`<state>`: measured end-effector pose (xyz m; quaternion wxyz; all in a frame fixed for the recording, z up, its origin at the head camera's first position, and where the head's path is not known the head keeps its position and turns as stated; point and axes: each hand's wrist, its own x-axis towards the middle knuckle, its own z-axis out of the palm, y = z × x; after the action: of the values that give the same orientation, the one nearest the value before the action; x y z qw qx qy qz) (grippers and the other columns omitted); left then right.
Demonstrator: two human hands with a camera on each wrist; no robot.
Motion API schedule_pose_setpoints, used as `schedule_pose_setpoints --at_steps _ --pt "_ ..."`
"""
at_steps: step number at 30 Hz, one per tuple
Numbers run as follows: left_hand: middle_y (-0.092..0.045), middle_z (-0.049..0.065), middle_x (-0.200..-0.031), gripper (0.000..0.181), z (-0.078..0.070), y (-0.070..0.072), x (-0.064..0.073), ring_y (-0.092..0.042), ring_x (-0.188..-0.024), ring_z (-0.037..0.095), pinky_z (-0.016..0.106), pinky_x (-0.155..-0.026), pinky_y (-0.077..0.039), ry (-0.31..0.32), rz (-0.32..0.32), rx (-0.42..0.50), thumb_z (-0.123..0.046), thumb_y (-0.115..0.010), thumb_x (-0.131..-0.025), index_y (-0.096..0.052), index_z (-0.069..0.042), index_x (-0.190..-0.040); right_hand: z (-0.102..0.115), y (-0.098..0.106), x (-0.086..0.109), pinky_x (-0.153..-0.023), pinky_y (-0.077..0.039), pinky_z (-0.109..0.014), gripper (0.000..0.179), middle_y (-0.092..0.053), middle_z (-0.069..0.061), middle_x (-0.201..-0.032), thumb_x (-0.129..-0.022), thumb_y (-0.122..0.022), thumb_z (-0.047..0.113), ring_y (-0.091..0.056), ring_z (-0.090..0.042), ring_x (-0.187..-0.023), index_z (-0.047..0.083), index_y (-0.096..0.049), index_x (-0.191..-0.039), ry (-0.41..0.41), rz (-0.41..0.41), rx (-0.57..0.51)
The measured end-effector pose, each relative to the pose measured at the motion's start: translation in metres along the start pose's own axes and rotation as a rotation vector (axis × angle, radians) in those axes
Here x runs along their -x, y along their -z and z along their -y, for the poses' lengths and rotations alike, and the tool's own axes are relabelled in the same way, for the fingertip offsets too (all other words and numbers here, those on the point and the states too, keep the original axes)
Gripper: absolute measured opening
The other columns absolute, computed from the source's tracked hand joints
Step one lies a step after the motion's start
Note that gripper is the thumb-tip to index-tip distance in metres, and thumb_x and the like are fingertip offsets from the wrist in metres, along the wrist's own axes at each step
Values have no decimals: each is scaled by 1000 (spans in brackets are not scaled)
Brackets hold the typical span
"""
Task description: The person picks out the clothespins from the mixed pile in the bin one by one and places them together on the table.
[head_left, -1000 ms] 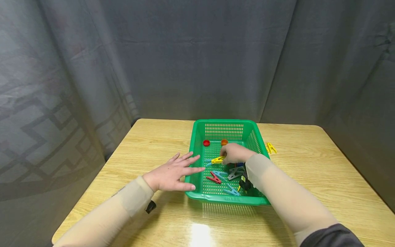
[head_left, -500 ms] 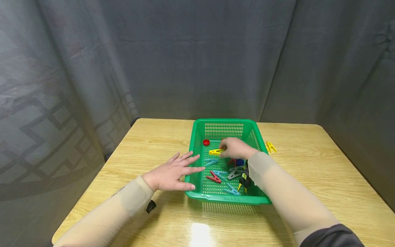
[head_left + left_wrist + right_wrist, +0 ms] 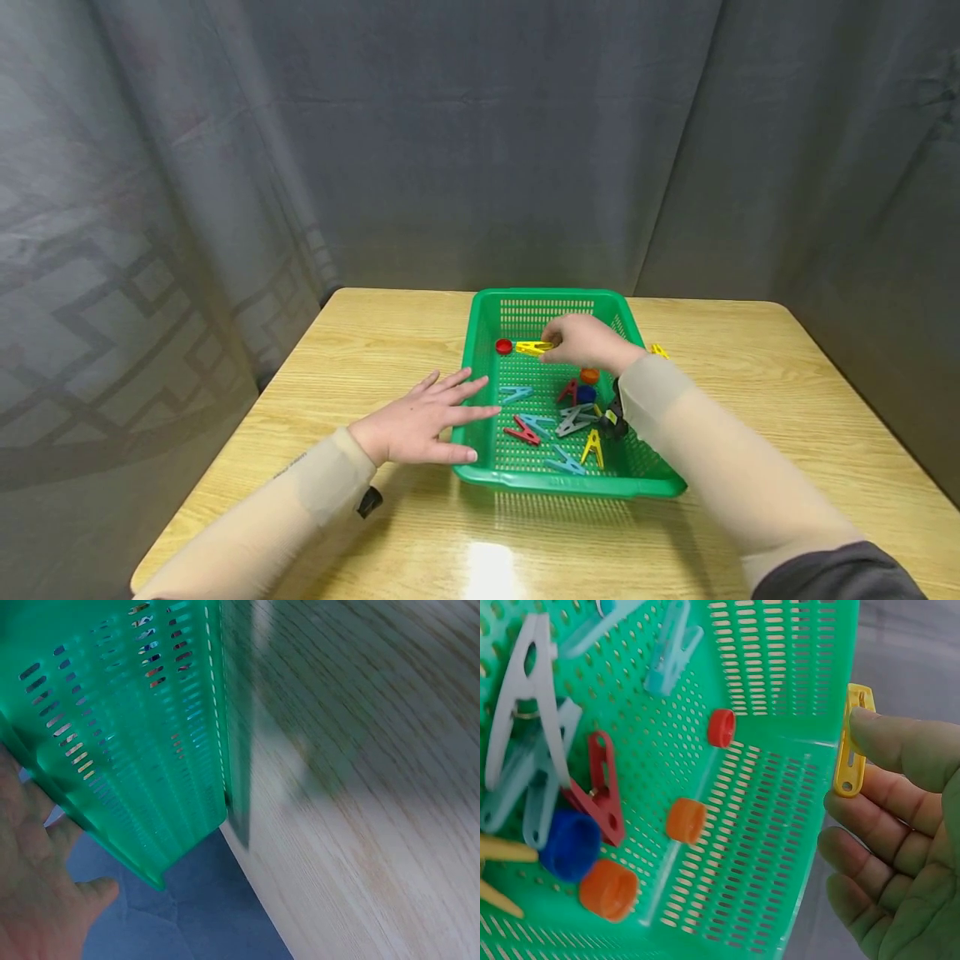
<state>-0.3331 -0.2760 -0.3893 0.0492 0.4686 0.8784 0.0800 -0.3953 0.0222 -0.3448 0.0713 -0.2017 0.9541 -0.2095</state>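
My right hand (image 3: 583, 342) pinches a yellow clothespin (image 3: 531, 348) between thumb and fingers, over the far part of the green basket (image 3: 566, 482). In the right wrist view the yellow clothespin (image 3: 853, 742) appears edge-on past the rim. My left hand (image 3: 420, 421) is spread with straight fingers at the basket's left rim; part of it also shows in the left wrist view. Inside the basket lie a red clothespin (image 3: 522, 431), several light blue clothespins (image 3: 516, 393), a grey one (image 3: 576, 419), another yellow one (image 3: 592, 450) and a dark red one (image 3: 600, 791).
Bottle caps also lie in the basket: a red cap (image 3: 504, 346), a blue cap (image 3: 587, 394), and two orange caps, one (image 3: 686, 820) hidden from the head view. A yellow clothespin (image 3: 659, 351) lies on the wooden table (image 3: 780, 392) right of the basket. Grey curtains surround the table.
My right hand has lifted the yellow clothespin off a light blue one and carried it toward the basket's far end. My left hand stays at the left rim.
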Motion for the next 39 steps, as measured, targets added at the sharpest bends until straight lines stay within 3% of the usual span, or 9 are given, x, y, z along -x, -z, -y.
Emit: schedule_pose_setpoints --at_steps 12,19,39 --pt "-8 -4 -161 66 0 0 0 -3 -148 25 58 -113 -8 -4 -3 -11 -67 -42 -91 -34 -37 -149 4 28 10 -69 -46 -36 20 -65 -1 -87 -85 -73 28 -54 -19 -74 11 -70 -95 26 -78 60" --pt "-9 -4 -161 66 0 -1 0 -2 -148 23 58 -113 -8 -3 -1 -11 -67 -42 -91 -34 -38 -149 -2 40 20 -86 -48 -47 37 -66 -12 -113 -87 -72 25 -61 -28 -99 3 -67 -116 16 -102 45" --pt "-7 -5 -161 66 1 0 -2 0 -148 22 58 -113 -7 3 11 -6 -67 -42 -91 -33 -37 -150 -40 63 45 -90 -45 -55 44 -62 -23 -117 -89 -68 28 -58 -37 -104 -4 -63 -119 -81 -200 49"
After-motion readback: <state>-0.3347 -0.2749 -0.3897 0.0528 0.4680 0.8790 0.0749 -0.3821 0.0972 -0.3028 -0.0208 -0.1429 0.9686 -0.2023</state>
